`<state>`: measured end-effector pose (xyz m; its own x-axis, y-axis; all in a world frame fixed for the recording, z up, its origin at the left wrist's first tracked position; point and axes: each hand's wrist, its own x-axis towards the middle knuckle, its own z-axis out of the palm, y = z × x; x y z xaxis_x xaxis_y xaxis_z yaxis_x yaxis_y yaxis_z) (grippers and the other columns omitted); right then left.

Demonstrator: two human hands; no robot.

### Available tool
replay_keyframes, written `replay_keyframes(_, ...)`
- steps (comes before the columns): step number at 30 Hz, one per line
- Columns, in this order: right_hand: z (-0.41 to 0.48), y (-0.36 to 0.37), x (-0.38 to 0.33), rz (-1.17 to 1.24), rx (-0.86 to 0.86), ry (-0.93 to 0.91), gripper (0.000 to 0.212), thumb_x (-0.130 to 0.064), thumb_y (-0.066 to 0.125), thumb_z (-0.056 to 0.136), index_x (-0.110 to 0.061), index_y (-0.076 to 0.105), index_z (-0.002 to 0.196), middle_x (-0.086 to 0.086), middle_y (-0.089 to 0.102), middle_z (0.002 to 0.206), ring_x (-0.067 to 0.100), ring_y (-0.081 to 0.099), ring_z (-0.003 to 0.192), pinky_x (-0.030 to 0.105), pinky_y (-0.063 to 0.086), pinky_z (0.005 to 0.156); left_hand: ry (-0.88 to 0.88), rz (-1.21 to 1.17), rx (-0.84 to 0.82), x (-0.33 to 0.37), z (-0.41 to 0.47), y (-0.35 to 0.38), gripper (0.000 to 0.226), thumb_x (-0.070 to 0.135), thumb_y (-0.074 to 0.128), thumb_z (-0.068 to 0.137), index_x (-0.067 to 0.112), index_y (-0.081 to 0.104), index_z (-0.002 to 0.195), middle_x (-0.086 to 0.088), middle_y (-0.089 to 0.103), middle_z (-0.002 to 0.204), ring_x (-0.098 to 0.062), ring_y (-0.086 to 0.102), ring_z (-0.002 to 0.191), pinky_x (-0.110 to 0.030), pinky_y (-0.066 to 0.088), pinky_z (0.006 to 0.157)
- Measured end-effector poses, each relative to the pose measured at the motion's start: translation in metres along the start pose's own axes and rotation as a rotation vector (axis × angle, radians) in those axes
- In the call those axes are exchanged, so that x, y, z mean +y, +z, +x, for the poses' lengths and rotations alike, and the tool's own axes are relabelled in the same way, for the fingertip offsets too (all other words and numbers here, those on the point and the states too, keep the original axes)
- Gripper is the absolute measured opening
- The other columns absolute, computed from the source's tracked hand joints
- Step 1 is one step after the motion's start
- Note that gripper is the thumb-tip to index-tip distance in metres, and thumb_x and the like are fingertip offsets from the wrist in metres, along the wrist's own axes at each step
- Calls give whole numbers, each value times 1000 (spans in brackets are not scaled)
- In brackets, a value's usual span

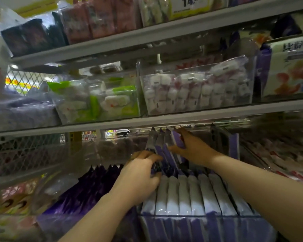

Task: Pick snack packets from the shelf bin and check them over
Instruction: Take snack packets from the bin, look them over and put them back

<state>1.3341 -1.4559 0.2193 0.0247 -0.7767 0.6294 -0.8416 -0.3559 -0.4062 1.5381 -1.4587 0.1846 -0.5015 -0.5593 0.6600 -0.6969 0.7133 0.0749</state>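
Where the grey shelves (164,117) stack wrapped snacks in rows, the lowest clear bin (199,222) holds a row of purple-and-white packets (191,194) standing on edge. Above its back end, a bunch of purple packets (162,144) is lifted and fanned upright. The right grip (191,147) clasps the bunch's upper part between thumb and fingers. The left grip (140,173) curls round its lower ends.
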Motion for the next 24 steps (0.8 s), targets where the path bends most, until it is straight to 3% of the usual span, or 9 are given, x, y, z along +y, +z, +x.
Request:
replay_keyframes(3,8,-13,-2,-125,-164,23,80,-53,63,86,-31,21,150,-3,38,151,15,44,131,19,32,94,14,-39,21,-5,-1,2,39,38,55,90,40,51,129,15,47,135,-10,38,129,-30,40,104)
replay_keyframes(6,11,-34,-9,-355,-328,21,78,-44,67,86,-30,25,150,-6,43,148,3,47,111,16,35,87,30,-69,45,-8,-3,4,36,41,54,91,39,53,127,17,48,132,-7,38,128,-29,40,103)
replay_keyframes(8,11,-36,-12,-456,-310,3,72,-37,67,87,-26,31,148,-3,50,141,3,48,102,16,37,83,35,-86,64,-8,-3,6,35,41,54,91,39,54,126,17,49,130,-6,37,127,-28,41,102)
replay_keyframes(12,8,-15,-7,-540,-134,-33,57,-27,65,89,-23,41,140,6,56,132,23,56,115,32,47,93,39,-85,75,-8,-3,7,32,41,53,92,40,55,124,20,50,128,-4,37,126,-25,40,99)
replay_keyframes(17,-1,-35,-9,-489,-287,-25,64,-35,66,88,-31,35,143,-6,57,122,12,55,99,23,47,84,53,-17,49,-7,-5,5,34,41,50,92,39,54,125,19,49,131,-6,33,130,-28,40,102)
replay_keyframes(18,-5,-41,-11,-496,-262,-2,59,-37,67,86,-32,40,138,-7,57,122,10,55,96,21,47,79,53,-9,49,-7,-5,4,34,41,50,92,39,54,126,19,49,132,-6,33,131,-29,39,103)
replay_keyframes(21,-18,-53,-18,-658,-119,46,13,-34,66,85,-29,59,96,-3,64,104,12,56,82,23,46,66,46,-4,55,-6,-6,4,35,42,50,92,39,55,126,19,50,132,-6,34,131,-28,40,103)
replay_keyframes(22,-21,-54,-19,-733,-138,70,7,-31,63,86,-25,64,90,0,66,99,16,58,81,27,49,69,44,-2,60,-5,-6,4,34,42,50,92,39,55,126,18,50,131,-6,35,130,-28,40,102)
replay_keyframes(24,-28,-49,-18,-821,-268,125,15,-29,59,86,-20,69,93,4,67,95,22,59,81,29,49,73,42,5,70,-4,-6,4,34,41,51,92,38,56,125,18,51,130,-7,37,129,-28,40,101)
